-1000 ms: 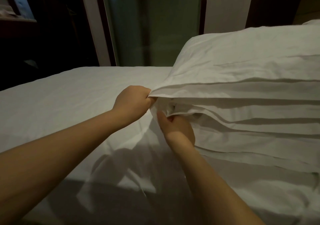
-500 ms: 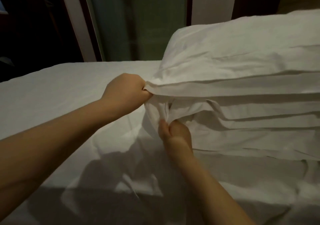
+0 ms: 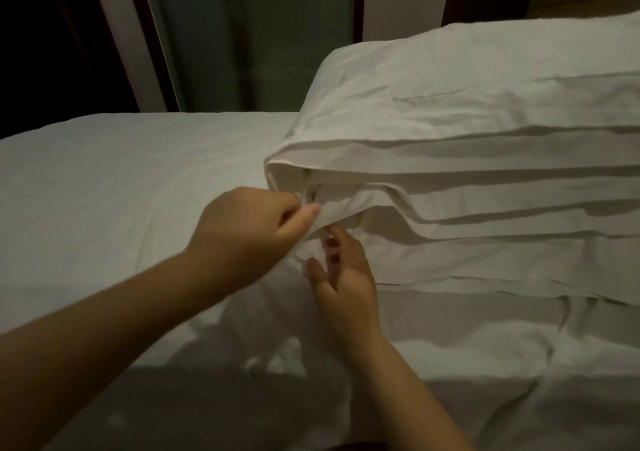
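Note:
A thick white pillow (image 3: 467,104) in a white pillowcase lies on the right half of the bed, its open end facing left. At that open end my left hand (image 3: 242,228) pinches a loose flap of the pillowcase (image 3: 346,208) between thumb and fingers. Just below it, my right hand (image 3: 343,270) has its fingers reaching up against the underside of the same flap, the fingertips partly hidden in the fabric folds. Several layered folds of cloth run along the pillow's near side.
A white sheet (image 3: 121,180) covers the bed to the left and in front. Behind the bed stand a glass panel (image 3: 256,34) and white frame posts (image 3: 124,34). The room beyond on the left is dark.
My left hand let go of the upper hem and dropped to pinch the lower flap. My right hand's grip loosened and its fingers spread. The upper hem has fallen back.

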The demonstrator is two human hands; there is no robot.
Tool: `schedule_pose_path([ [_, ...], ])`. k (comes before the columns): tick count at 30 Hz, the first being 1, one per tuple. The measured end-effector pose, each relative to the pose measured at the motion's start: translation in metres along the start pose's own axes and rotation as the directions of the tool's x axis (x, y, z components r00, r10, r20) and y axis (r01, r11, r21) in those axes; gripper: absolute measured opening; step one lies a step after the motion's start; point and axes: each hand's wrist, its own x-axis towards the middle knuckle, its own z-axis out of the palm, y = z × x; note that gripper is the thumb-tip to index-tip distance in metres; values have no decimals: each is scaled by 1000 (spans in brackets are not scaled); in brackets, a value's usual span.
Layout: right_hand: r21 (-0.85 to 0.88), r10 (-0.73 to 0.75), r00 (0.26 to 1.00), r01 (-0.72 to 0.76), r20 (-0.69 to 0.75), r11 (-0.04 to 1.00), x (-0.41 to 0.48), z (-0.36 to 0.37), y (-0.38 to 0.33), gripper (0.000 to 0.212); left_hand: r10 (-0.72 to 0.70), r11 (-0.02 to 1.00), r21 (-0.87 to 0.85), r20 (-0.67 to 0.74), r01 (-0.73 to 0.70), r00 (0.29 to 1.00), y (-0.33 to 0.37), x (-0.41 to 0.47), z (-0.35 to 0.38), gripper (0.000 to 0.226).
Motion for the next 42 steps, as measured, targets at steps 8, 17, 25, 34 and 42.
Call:
schedule_pose_path([
  [8,66,77,963,-62,-260,996,-11,-25,12,35,-5,998,59,-338,26,941,-11,-29,84,52],
  [17,154,280,825,-234,-491,960,-8,-87,35,23,325,936,61,-526,-346,786,14,-22,80,22],
  [25,-303,263,872,-404,-413,863,-20,-142,58,38,531,842,1,-181,-540,828,91,-11,139,14],
  [34,-632,211,847,-510,-489,584,-33,-239,98,34,656,750,133,-13,-649,755,148,29,174,45],
  [42,-921,-138,939,-267,-315,285,-10,-282,113,21,564,822,90,14,-563,826,155,52,192,37],
])
